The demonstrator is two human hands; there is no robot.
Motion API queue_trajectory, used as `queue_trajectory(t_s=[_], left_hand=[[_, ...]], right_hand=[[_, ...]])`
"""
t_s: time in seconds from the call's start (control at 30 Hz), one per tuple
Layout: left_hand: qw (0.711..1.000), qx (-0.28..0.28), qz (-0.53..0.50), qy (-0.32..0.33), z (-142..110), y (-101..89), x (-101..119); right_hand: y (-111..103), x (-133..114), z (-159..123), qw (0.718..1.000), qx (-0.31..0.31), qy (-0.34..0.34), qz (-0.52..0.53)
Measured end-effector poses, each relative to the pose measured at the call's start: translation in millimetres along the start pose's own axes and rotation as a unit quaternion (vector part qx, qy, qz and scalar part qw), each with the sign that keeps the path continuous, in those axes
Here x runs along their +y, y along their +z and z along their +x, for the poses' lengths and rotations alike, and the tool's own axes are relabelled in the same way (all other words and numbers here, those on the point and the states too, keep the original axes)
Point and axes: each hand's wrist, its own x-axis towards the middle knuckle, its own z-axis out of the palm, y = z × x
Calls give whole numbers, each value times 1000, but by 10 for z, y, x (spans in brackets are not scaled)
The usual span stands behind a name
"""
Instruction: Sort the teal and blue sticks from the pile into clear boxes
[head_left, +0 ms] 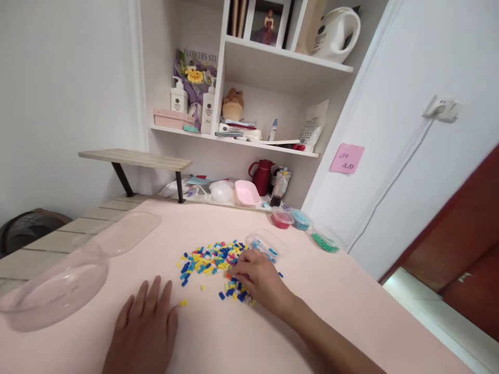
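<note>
A scatter of small coloured beads (212, 259), blue, yellow, red and white, lies on the pale pink table (218, 332). My right hand (259, 278) rests on the right part of the scatter, fingers curled and pinched together over some beads; what is between the fingertips is hidden. My left hand (146, 324) lies flat on the table, fingers stretched out, holding nothing, just left of a lone yellow bead (183, 302). A small clear tub (268, 244) with a few beads stands just behind my right hand.
A clear oval container (58, 291) and its clear lid (127, 232) lie at the left. Small tubs of red (282, 217), blue (301, 219) and green (326, 240) beads stand at the back right. A pink dish (247, 193), a red jug (262, 175) and shelves stand behind.
</note>
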Motion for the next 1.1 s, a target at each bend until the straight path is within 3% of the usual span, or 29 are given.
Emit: queue_trajectory(t_s=[0.2,0.43,0.63,0.73,0.93,1.1], left_hand=[[999,24,-18,11,-4,114,-52],[999,23,-29,0,-8,12,14],[999,36,-33,10,-9,101,-43],[999,38,-33,10,-8,160,-71],[999,26,-37,0,13,134,-48],[999,17,-29,2,7,42,-23]], right_hand=[[85,-1,46,995,-69,-7,-72],[106,134,25,997,-70,-3,-45],[100,288,84,994,-12,109,6],[85,318,166,989,-29,143,-7],[92,215,287,987,-111,111,-29],[137,209,257,989,-87,113,-29]])
